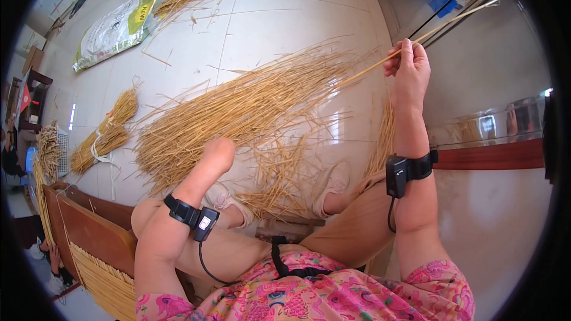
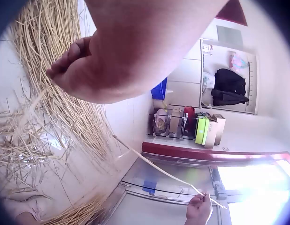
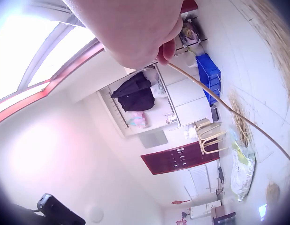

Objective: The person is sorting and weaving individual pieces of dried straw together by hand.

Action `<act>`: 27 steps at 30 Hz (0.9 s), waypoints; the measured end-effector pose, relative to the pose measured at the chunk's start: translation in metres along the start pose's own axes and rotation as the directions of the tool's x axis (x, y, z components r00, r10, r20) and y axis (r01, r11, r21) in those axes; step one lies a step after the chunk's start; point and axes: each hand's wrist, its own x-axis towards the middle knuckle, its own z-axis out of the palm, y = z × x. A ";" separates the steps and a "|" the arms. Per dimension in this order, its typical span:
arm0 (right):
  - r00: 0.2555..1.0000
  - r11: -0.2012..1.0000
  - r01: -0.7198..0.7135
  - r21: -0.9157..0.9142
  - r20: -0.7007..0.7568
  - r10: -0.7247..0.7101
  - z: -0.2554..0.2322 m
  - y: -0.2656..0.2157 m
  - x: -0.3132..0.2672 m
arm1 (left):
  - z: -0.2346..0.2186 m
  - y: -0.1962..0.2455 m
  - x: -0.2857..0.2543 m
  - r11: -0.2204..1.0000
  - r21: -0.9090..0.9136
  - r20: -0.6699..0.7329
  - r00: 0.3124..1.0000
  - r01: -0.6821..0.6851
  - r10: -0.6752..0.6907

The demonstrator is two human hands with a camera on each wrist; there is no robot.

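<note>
A long thin straw stalk (image 1: 372,68) is pinched between the thumb and fingers of the right hand (image 1: 410,70), raised at the right of the head view; one end reaches toward the straw pile and the other points to the upper right. In the right wrist view the stalk (image 3: 220,101) runs from the fingertips (image 3: 166,51). Over the near edge of the large straw pile (image 1: 250,101) is the left hand (image 1: 219,153), its fingers mostly hidden in the head view. The left wrist view shows that hand (image 2: 72,70) with fingers bent; whether it holds straw I cannot tell.
A tied straw bundle (image 1: 113,128) and a printed sack (image 1: 122,27) lie on the floor at the left. Loose straw (image 1: 279,178) is scattered between the feet. A wooden chair (image 1: 95,214) stands at lower left, a metal-and-glass door (image 1: 488,65) at the right.
</note>
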 end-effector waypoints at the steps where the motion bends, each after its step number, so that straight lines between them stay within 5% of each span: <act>1: 1.000 1.000 0.008 0.024 0.000 -0.008 -0.001 0.000 0.001 | 0.003 -0.004 0.000 0.999 0.047 0.023 1.000 0.020 -0.022; 4: 1.000 1.000 -0.003 0.031 0.024 0.002 -0.001 -0.002 0.000 | -0.005 -0.009 0.003 0.986 0.119 0.151 0.979 0.120 -0.137; 7: 0.990 0.998 -0.061 -0.006 0.126 0.061 0.007 0.001 -0.008 | -0.022 0.001 0.005 0.987 0.006 -0.049 0.986 0.160 -0.160; 10: 0.954 0.990 -0.130 -0.060 0.263 0.142 0.023 0.010 -0.026 | -0.035 0.017 0.005 0.970 -0.178 -0.513 0.857 -0.168 0.054; 13: 0.864 0.968 -0.232 -0.097 0.436 0.251 0.043 0.023 -0.050 | -0.060 0.043 0.008 0.834 -0.407 -0.557 0.825 -0.372 0.095; 16: 0.718 0.936 -0.317 -0.153 0.607 0.342 0.059 0.036 -0.078 | -0.086 0.066 -0.004 0.527 -0.710 -0.539 0.842 -0.468 0.021; 20: 0.533 0.907 -0.247 -0.341 0.734 0.422 0.071 0.036 -0.111 | -0.089 0.067 0.005 0.210 -0.801 -0.585 0.807 -0.560 -0.082; 22: 0.477 0.898 -0.242 -0.369 0.760 0.441 0.074 0.039 -0.124 | -0.091 0.066 0.007 0.200 -0.816 -0.564 0.822 -0.542 -0.076; 24: 0.521 0.916 -0.267 -0.298 0.755 0.397 0.080 0.043 -0.132 | -0.099 0.065 0.008 0.260 -0.773 -0.607 0.794 -0.579 -0.037; 27: 0.567 0.939 -0.250 -0.237 0.750 0.341 0.085 0.038 -0.128 | -0.105 0.070 0.009 0.179 -0.826 -0.545 0.839 -0.535 -0.009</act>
